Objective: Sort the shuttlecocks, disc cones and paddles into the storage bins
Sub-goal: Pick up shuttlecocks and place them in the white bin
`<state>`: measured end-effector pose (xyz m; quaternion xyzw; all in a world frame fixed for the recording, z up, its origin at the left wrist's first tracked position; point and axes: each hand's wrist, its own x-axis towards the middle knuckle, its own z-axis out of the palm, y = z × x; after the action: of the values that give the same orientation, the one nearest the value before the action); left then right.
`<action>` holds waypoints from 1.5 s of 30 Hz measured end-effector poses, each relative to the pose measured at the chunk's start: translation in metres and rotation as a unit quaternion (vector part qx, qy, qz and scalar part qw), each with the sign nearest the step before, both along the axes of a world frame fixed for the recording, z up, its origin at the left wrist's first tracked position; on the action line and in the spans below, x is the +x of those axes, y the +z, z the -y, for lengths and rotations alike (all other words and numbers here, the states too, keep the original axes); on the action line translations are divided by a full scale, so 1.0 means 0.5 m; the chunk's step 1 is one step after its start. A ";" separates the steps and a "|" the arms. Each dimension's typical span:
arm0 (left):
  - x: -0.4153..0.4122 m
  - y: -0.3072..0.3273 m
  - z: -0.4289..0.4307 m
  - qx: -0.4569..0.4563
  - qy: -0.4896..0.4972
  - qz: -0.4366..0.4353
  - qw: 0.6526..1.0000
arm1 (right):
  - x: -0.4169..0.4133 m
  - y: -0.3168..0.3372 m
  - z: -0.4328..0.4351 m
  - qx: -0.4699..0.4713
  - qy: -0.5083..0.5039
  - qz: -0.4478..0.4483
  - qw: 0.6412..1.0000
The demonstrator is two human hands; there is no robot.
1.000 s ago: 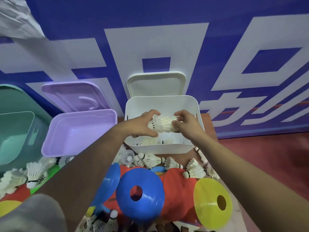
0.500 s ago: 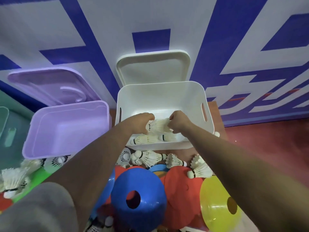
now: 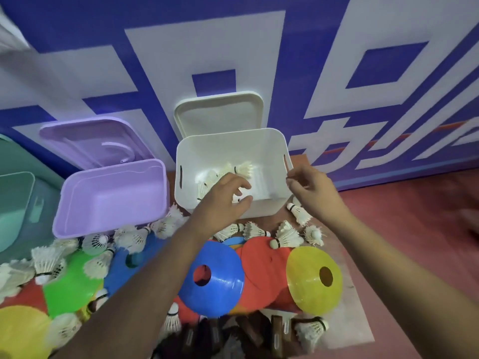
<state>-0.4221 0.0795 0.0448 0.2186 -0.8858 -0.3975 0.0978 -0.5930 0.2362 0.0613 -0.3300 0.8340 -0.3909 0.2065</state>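
1. Blue-and-white wall (image 3: 77,60) across the back, red floor (image 3: 414,229) below it.
2. Three open bins in a row against the wall: teal bin (image 3: 15,203) far left, purple bin (image 3: 111,193) in the middle, white bin (image 3: 228,143) on the right. Purple lid (image 3: 90,143) and white lid (image 3: 220,115) leaning upright behind their bins.
3. Left hand (image 3: 223,200) above the white bin's near rim, fingers spread and loosely bent, gripping nothing.
4. Right hand (image 3: 311,187) at the same bin's right rim, fingers relaxed, holding nothing; touching the rim or not, cannot tell.
5. Heaped in front of the bins: blue cone (image 3: 220,288), yellow cone (image 3: 311,281), green cone (image 3: 70,283). Blurred brown handles (image 3: 277,330) at the bottom edge.
6. Shuttlecocks (image 3: 241,169) lying inside the white bin; loose shuttlecocks (image 3: 287,234) scattered between bins and cones.
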 end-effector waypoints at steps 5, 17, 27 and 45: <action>0.007 -0.069 -0.125 0.038 -0.026 0.049 0.998 | 0.009 -0.050 -0.121 0.051 -0.010 -0.011 0.999; -0.115 -0.300 -0.195 -0.096 -0.078 0.317 0.940 | -0.039 -0.287 -0.221 0.227 -0.008 0.026 0.974; -0.073 -0.296 -0.164 0.016 -0.014 0.165 0.986 | -0.063 -0.348 -0.203 0.193 -0.008 0.032 0.981; 0.028 -0.025 -0.006 0.162 0.066 -0.006 0.985 | 0.019 0.022 -0.030 -0.120 -0.041 0.201 0.971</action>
<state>-0.4079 0.0827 0.0322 0.2871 -0.7929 -0.5294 0.0924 -0.5837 0.2511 0.0722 -0.2323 0.7353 -0.5544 0.3130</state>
